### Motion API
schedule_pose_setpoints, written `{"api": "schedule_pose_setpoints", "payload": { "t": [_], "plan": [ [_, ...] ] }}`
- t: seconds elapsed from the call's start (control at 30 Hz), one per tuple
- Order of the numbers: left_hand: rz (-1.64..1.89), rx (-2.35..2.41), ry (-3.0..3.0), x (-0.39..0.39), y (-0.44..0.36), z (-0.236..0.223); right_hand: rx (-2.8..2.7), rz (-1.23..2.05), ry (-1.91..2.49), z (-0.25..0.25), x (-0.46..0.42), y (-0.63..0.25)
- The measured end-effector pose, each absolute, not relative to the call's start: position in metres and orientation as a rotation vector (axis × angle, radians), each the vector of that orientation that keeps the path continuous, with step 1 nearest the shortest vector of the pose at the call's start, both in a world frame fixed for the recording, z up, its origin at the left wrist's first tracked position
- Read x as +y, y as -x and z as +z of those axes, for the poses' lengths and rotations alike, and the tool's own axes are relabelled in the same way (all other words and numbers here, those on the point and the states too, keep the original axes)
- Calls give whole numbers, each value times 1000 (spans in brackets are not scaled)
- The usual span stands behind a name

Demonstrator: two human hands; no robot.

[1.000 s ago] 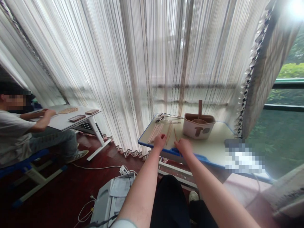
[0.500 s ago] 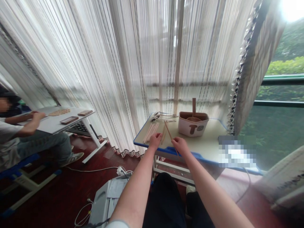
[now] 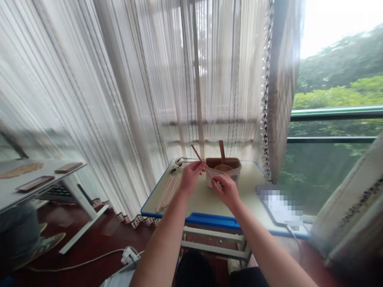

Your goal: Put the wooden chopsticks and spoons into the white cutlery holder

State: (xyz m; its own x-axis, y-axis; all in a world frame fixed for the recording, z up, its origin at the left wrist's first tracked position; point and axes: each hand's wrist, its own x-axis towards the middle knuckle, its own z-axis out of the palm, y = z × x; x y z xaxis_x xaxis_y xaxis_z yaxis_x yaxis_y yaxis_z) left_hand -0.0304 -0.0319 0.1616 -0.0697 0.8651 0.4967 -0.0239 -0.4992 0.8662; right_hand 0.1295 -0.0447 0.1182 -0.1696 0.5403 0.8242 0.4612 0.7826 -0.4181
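Note:
Both my hands hold wooden chopsticks (image 3: 196, 151) at a slant above the small table; how many are in them I cannot tell. My left hand (image 3: 191, 175) is closed around their middle, and my right hand (image 3: 226, 189) pinches the lower end. On the tabletop to the left of my left hand lie several more chopsticks (image 3: 169, 193), side by side. Metal spoons (image 3: 176, 167) rest behind them. Just beyond my hands stands a pale bin (image 3: 236, 175) with a brown inside, holding a brown round bowl-like piece (image 3: 223, 168) and an upright brown handle (image 3: 222, 150).
The table (image 3: 197, 203) has a blue edge. At its right end lies a blurred-out device (image 3: 281, 207) with a cable. Another table (image 3: 44, 189) with trays stands left, a person's legs (image 3: 20, 231) beneath it. A power strip (image 3: 129, 255) lies on the floor; curtains hang behind.
My left hand has come up from the tabletop and meets the right at the chopsticks, which are now raised before the bin. The view has turned right and nearer the table.

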Motion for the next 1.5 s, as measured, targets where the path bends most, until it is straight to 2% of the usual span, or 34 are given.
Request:
{"api": "schedule_pose_setpoints", "payload": {
  "t": [0.27, 0.43, 0.6, 0.77, 1.17, 1.5],
  "plan": [
    [1801, 733, -1703, 20, -35, 224, -1550, -50, 901, 164, 11, -175],
    [1814, 771, -1937, 60, -57, 240, -1492, 65, 993, 164, 55, -189],
    [1802, 907, -2093, 88, -63, 240, -1489, 200, 1017, 155, 79, -188],
    [1787, 830, -2105, 88, -62, 236, -1424, 220, 1018, 155, 77, -188],
    [1804, 943, -2069, 103, -51, 214, -1544, 129, 1168, 145, 89, -187],
    [1767, 847, -1853, 123, -56, 200, -1678, -107, 1245, 133, 91, -194]
  ]
}}
